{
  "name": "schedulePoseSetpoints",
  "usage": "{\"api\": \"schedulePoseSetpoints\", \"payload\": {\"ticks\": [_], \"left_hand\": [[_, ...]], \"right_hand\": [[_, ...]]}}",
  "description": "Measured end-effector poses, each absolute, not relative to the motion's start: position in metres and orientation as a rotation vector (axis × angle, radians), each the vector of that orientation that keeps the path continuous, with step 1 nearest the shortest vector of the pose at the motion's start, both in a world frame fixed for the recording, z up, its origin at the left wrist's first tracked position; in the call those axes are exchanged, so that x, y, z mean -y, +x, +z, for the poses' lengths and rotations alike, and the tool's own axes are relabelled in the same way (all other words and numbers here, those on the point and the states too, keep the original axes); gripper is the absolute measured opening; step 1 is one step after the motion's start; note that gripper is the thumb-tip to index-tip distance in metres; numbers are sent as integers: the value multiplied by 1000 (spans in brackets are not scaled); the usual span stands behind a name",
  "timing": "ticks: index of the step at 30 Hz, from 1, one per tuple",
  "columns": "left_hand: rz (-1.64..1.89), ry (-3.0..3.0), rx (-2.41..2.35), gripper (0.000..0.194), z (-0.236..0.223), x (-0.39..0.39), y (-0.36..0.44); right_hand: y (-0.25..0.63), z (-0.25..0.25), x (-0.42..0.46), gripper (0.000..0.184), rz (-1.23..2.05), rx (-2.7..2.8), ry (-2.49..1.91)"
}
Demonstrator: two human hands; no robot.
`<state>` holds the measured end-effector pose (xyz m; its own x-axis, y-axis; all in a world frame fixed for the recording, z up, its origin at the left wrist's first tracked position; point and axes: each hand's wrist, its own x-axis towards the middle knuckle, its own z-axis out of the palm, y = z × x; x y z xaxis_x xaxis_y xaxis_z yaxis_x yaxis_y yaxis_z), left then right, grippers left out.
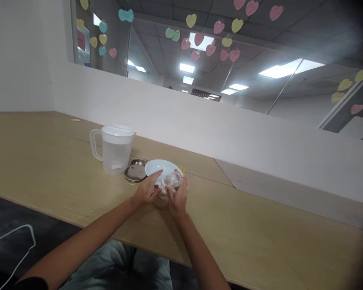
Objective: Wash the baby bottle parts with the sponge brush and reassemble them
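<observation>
Both hands meet over the table at the near rim of a pale, shallow plate (159, 164). My right hand (179, 197) is closed around a clear, rounded plastic piece (173, 179) with a whitish ring at its lower left. Below that piece is a clear container (161, 200), partly hidden by the fingers. My left hand (145, 190) curls around the container's left side, thumb and fingers against it. Whether the two clear parts are joined, I cannot tell. Left of the plate lies a round, shallow metal dish (136, 171).
A translucent plastic pitcher (116, 155) with its handle to the left stands behind the metal dish. Something small and yellow (182, 170) shows at the plate's right edge. A white wall (175, 125) with a window above it borders the wooden table (245, 229).
</observation>
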<state>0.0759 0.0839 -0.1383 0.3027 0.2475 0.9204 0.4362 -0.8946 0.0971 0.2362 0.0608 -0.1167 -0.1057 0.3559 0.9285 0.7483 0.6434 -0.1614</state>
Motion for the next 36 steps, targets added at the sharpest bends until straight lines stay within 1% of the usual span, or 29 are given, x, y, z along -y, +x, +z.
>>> {"api": "schedulePoseSetpoints", "payload": {"ticks": [4, 11, 19, 22, 29, 36], "left_hand": [[-1562, -2416, 744, 52, -144, -86, 77], [-1538, -2461, 903, 47, -144, -82, 79], [-1531, -2491, 933, 45, -144, -79, 80], [-1533, -2519, 930, 43, -145, -79, 81], [-1719, -2579, 943, 39, -145, -77, 83], [-1831, -2614, 957, 36, -139, -73, 82]], "right_hand": [[236, -119, -64, 46, -348, 1785, -953], [236, -126, -63, 40, -342, 1762, -942], [237, -129, -65, 36, -298, 1752, -952], [235, -132, -64, 36, -221, 1704, -966], [230, -139, -62, 38, 68, 1603, -983], [230, -137, -61, 37, 64, 1625, -969]]}}
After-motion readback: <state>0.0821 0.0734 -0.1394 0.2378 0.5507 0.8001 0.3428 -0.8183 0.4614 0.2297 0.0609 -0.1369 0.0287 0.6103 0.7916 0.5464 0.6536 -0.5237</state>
